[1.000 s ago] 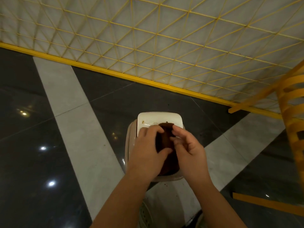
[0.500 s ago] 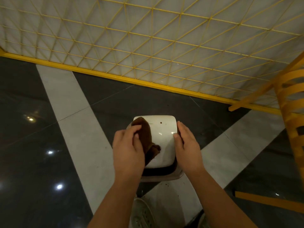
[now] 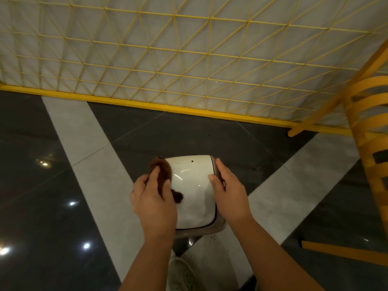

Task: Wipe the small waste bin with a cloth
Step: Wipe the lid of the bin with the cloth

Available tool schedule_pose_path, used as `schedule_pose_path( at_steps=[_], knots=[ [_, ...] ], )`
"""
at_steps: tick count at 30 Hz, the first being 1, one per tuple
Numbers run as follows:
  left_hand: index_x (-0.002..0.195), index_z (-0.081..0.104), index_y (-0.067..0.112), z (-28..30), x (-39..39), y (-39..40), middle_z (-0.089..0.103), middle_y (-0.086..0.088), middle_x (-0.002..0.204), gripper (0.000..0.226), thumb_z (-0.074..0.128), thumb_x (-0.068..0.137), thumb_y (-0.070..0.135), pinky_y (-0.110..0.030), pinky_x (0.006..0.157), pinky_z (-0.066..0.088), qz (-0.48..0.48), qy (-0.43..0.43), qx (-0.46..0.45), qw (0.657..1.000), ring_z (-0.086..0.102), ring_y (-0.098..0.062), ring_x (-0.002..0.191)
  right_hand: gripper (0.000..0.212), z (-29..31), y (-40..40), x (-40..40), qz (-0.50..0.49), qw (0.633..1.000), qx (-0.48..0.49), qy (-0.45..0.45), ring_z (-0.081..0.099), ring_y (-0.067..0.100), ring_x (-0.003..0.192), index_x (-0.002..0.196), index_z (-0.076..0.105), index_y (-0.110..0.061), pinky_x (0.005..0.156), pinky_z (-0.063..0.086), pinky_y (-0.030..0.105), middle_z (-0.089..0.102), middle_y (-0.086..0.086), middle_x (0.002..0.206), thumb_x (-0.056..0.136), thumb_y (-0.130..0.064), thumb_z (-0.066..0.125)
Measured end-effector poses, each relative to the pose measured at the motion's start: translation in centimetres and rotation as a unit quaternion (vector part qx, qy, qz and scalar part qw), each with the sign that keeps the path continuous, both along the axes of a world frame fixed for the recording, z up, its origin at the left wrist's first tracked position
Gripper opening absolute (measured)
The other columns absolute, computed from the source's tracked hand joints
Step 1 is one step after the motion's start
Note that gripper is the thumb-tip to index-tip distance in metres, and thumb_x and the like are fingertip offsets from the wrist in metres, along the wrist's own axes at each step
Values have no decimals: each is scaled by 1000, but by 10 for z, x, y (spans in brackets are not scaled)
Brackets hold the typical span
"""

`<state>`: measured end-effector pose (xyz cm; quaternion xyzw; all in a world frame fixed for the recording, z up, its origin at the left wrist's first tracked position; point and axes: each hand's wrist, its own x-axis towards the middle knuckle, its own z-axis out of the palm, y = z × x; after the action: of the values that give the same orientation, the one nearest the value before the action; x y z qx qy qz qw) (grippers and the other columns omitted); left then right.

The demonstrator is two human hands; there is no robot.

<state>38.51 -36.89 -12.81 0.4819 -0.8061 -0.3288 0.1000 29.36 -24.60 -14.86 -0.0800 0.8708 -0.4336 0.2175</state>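
Observation:
A small white waste bin (image 3: pixel 194 192) with a glossy swing lid stands on the floor just in front of me. My left hand (image 3: pixel 154 203) presses a dark brown cloth (image 3: pixel 162 175) against the bin's left side and lid edge. My right hand (image 3: pixel 230 193) lies flat on the bin's right side, thumb on the lid, steadying it. A couple of small dark specks sit near the lid's far edge.
A yellow wire mesh fence (image 3: pixel 189 66) on a yellow base rail runs across the back. An orange slatted structure (image 3: pixel 369 131) stands at the right. The floor is dark glossy tile with pale stripes (image 3: pixel 88 156). A light shoe (image 3: pixel 181 274) shows below the bin.
The cloth moved from the middle of the lid to its left side under my left hand. My right hand left the cloth and settled on the bin's right side.

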Motion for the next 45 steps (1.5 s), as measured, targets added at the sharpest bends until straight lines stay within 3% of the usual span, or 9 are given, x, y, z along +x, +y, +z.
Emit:
schedule_pose_path(
  at_steps=[4, 12, 21, 25, 27, 33, 36, 40, 45],
  knots=[
    [139, 50, 31, 1, -7, 20, 48, 3, 139, 42, 51, 96, 30, -36, 112, 35, -145, -42, -64, 986, 41, -15, 127, 54, -3, 0, -1, -4, 1000, -2, 6, 36, 11, 136, 147, 28, -35, 111, 34, 34, 36, -10, 150, 96, -39, 47],
    [130, 61, 18, -1, -40, -44, 57, -9, 126, 35, 55, 96, 21, -35, 102, 40, -17, -19, -60, 998, 52, -26, 113, 55, -7, 3, -1, 8, 1000, 8, 5, 35, 13, 137, 147, 24, -38, 109, 32, 37, 34, -12, 151, 96, -43, 45],
    [130, 56, 25, 2, -6, -1, 52, -1, 133, 35, 54, 96, 26, -34, 107, 39, -149, -47, -82, 984, 46, -18, 122, 55, -2, -1, 1, -7, 1000, 13, 2, 36, 14, 136, 147, 25, -38, 109, 36, 39, 34, -12, 151, 96, -41, 46],
    [126, 62, 17, 1, -22, -37, 57, -8, 124, 31, 55, 96, 19, -33, 101, 42, -3, 8, -45, 999, 54, -23, 111, 57, -2, -2, 5, -6, 1000, 15, -9, 35, 16, 136, 148, 23, -37, 108, 35, 40, 33, -12, 152, 96, -43, 46],
    [126, 62, 16, 3, -26, -34, 57, -9, 123, 30, 53, 97, 17, -32, 100, 41, 18, 7, -42, 999, 53, -23, 111, 57, -3, -2, 7, -11, 1000, 11, -8, 35, 14, 137, 148, 23, -37, 108, 35, 39, 32, -13, 152, 96, -43, 46],
    [127, 59, 23, 4, -17, 22, 53, -2, 133, 33, 55, 94, 22, -35, 108, 39, -114, -33, -86, 989, 49, -19, 120, 53, -4, -4, 9, -21, 1000, 3, 23, 39, 10, 133, 146, 29, -37, 106, 39, 37, 36, -14, 150, 96, -40, 46],
    [134, 53, 23, 3, -20, 47, 49, -1, 141, 39, 53, 95, 23, -29, 112, 30, -217, -45, -80, 972, 46, -17, 125, 49, -6, -4, 9, -29, 999, -5, 23, 43, 12, 130, 144, 33, -36, 106, 39, 34, 41, -10, 147, 97, -35, 46],
    [140, 42, 28, 5, -11, 29, 41, 3, 145, 52, 60, 91, 32, -32, 117, 25, -288, -106, -95, 947, 37, -15, 133, 51, -3, 0, 8, -22, 1000, -5, 15, 43, 14, 130, 144, 34, -36, 105, 37, 33, 42, -6, 147, 96, -36, 49],
    [122, 60, 21, 5, 6, -23, 54, 0, 126, 27, 55, 96, 22, -27, 100, 43, -105, 9, -47, 993, 52, -17, 115, 54, -1, -1, 8, -21, 1000, -2, 15, 41, 18, 131, 145, 31, -36, 107, 37, 38, 41, -4, 148, 94, -38, 51]
  ],
)
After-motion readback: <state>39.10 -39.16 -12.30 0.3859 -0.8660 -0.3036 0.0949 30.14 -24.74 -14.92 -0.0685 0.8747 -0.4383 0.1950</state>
